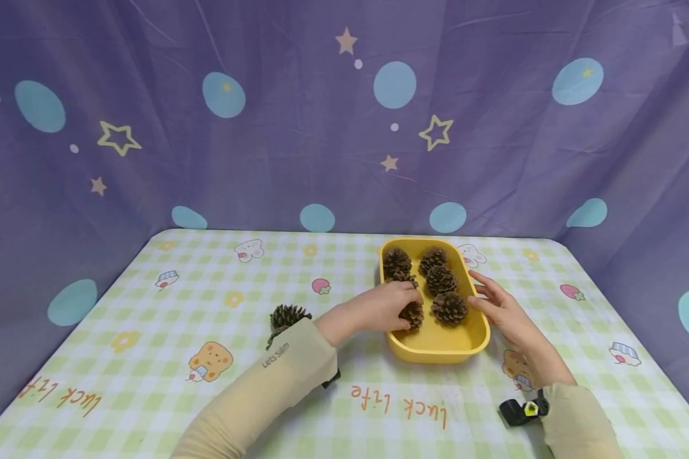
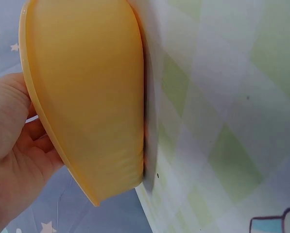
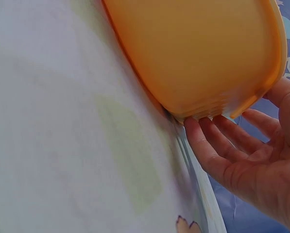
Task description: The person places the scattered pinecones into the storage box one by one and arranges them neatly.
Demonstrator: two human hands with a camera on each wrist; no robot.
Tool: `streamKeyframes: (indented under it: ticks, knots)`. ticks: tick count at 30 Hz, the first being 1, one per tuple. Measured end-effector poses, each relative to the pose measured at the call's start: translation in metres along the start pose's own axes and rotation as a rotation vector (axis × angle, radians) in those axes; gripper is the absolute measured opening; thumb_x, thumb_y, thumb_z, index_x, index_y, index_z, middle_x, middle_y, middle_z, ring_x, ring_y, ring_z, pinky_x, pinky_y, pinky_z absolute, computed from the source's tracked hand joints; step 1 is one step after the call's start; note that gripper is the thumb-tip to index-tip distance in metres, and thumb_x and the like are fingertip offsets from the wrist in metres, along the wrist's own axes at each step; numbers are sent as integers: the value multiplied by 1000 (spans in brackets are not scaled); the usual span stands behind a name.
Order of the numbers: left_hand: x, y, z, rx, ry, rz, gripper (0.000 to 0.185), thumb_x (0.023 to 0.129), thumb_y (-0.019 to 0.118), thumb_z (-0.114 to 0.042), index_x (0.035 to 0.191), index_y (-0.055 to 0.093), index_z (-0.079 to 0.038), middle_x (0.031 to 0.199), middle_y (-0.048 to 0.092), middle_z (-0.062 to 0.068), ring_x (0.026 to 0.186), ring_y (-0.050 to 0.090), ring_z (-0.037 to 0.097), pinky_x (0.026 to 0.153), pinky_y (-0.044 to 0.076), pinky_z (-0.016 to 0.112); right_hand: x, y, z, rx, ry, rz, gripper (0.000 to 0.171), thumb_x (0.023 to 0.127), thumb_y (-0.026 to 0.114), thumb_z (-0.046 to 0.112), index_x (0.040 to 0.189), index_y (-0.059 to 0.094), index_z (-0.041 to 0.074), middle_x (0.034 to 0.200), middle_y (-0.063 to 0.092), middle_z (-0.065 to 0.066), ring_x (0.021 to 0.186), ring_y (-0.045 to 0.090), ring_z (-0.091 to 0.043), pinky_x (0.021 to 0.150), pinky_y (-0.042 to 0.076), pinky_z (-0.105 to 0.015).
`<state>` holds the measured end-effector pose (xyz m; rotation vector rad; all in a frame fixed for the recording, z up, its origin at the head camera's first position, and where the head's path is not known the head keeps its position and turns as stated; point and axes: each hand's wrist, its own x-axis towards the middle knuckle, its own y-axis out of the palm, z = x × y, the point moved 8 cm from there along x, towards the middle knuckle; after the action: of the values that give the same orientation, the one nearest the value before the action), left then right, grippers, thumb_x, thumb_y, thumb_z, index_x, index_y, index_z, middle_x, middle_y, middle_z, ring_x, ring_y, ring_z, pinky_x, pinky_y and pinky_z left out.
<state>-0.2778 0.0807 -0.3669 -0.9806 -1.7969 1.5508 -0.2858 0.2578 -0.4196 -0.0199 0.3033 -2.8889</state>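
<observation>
A yellow plastic box (image 1: 436, 344) stands on the table, with several brown pine cones (image 1: 450, 308) inside it. My left hand (image 1: 387, 306) reaches over the box's left rim, thumb and fingers around a pine cone (image 1: 412, 315) near that wall. The left wrist view shows this hand (image 2: 13, 141) bent over the rim, with the held cone hidden behind the wall. My right hand (image 1: 505, 312) touches the box's right side, thumb at the rim. In the right wrist view its fairly straight fingers (image 3: 203, 145) lie against the outer wall.
Another pine cone (image 1: 289, 315) lies on the table left of the box, partly covered by the left sleeve (image 1: 275, 382). A green-and-white checked cloth (image 1: 207, 408) covers the table. Behind it hangs a purple curtain (image 1: 298, 153) with stars and blue ovals.
</observation>
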Motion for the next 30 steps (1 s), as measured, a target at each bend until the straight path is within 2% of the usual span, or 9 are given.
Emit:
streamKeyframes:
  ticks: [9, 16, 23, 30]
  knots:
    - [2, -2, 2, 16, -16, -21, 38, 82, 68, -17, 118, 57, -13, 113, 54, 2, 104, 54, 14, 90, 44, 21, 0, 0, 1, -3, -13, -2, 63, 96, 47, 24, 147, 13, 12, 139, 29, -26, 97, 55, 3, 78, 53, -29]
    - [-1, -1, 4, 1, -36, -13, 42, 83, 67, -20, 122, 55, -13, 118, 53, 2, 109, 52, 15, 93, 43, 22, 0, 0, 1, -3, -22, -3, 63, 95, 48, 25, 147, 14, 12, 138, 29, -27, 97, 56, 3, 77, 53, -29]
    - [-8, -5, 7, -22, -57, -27, 42, 84, 66, -23, 123, 54, -15, 122, 51, 0, 114, 49, 14, 95, 42, 24, -1, 2, 2, -1, -18, -2, 63, 96, 48, 24, 147, 13, 11, 138, 29, -26, 97, 56, 2, 77, 53, -30]
    - [-18, -11, 11, -58, -51, -75, 39, 84, 66, -23, 121, 56, -16, 118, 53, -2, 108, 52, 12, 92, 44, 24, -1, 3, 4, -8, -27, -2, 62, 96, 46, 23, 147, 13, 9, 136, 29, -28, 97, 55, 3, 77, 53, -28]
